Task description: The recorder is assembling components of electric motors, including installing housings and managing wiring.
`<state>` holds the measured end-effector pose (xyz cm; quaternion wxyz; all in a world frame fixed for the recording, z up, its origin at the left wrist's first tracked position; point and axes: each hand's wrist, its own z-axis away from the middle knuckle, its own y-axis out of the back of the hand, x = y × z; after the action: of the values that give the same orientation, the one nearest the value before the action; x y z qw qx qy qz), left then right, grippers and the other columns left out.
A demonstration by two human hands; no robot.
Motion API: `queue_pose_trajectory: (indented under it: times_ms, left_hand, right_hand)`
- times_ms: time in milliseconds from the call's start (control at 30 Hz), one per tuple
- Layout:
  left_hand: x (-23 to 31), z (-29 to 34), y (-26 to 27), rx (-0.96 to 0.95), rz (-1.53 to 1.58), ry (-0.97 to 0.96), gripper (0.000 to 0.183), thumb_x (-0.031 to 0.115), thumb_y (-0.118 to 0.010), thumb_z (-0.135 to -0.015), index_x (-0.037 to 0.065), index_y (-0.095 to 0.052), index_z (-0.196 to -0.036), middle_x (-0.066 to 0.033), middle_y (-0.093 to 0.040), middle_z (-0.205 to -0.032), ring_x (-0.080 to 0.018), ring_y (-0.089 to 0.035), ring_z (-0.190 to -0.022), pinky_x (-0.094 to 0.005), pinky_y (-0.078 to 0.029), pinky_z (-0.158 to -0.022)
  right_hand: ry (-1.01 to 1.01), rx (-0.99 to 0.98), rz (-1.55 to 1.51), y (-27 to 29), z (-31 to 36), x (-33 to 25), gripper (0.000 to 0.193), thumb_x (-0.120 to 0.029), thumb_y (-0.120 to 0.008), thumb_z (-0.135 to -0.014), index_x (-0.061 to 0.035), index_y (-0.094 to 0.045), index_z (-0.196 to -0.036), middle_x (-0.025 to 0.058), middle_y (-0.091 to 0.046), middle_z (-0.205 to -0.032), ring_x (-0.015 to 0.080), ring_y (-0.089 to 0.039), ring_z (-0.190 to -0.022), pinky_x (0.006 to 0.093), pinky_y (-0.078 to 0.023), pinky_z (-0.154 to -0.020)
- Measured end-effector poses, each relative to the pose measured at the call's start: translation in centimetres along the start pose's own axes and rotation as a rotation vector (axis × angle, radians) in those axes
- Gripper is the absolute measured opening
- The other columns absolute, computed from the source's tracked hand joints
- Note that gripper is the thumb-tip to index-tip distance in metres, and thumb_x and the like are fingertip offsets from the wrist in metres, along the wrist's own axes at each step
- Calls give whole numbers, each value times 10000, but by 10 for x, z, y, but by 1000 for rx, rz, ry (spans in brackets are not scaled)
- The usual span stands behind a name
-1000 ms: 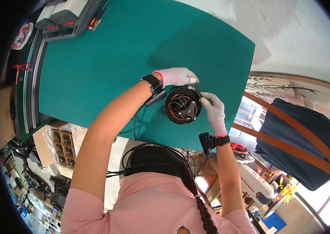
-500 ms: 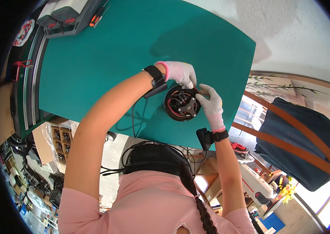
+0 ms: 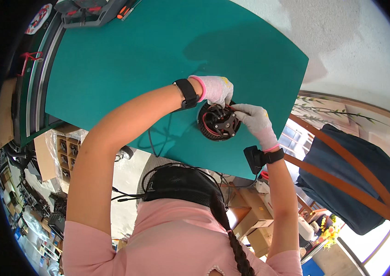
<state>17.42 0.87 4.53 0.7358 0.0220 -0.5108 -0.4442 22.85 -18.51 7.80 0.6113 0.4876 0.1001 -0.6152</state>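
Wheel [image 3: 217,124], round and black with a treaded rim, lies flat near the front right corner of the smooth green worktable [image 3: 126,69]. The white-gloved, pink-cuffed left hand [image 3: 218,90] touches its far side; the white-gloved right hand [image 3: 256,120] touches its right side. Both hands nearly meet; whether either grips cannot be told.

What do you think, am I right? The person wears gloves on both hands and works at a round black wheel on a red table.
No, the table is green, not red, as the head view shows. The rest is right: the left hand and right hand both wear gloves, working at the round black wheel.
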Motion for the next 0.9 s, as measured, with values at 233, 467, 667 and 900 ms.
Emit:
queue_pose_trajectory:
  times_ms: [233, 467, 667, 900]
  left_hand:
    - [-6, 9, -6, 54, 158, 26, 243, 112, -659, -729, 50, -682, -963, -126, -667, -812, -237, -635, -734, -335, -489, -652]
    - [-9, 11, -4, 28, 17, 16, 178, 104, -677, -715, 95, -687, -892, -75, -659, -899, -254, -629, -844, -356, -496, -723]
    - [-16, 18, -11, 185, -18, -82, 236, 122, -685, -714, 103, -590, -929, -90, -521, -1021, -277, -559, -947, -371, -461, -779]
    - [-23, 11, -15, 82, 61, -54, 409, 162, -725, -686, 113, -521, -1037, -112, -513, -1041, -324, -543, -974, -395, -456, -817]
  right_hand:
    - [-73, -140, -49, 3, -11, -5, 284, -71, -605, -792, 18, -643, -1059, 65, -677, -847, 105, -609, -773, 259, -486, -724]
    - [19, -188, 84, 4, -20, -8, 268, -110, -599, -795, -18, -652, -1042, 109, -676, -844, 159, -623, -751, 289, -487, -719]
    - [39, -253, 104, 7, -31, -17, 235, -134, -595, -782, -22, -670, -975, 152, -661, -804, 226, -631, -724, 313, -488, -701]
    - [-32, -372, 337, 6, -56, -34, 271, -204, -625, -694, -6, -685, -869, 149, -647, -739, 271, -621, -687, 353, -489, -669]
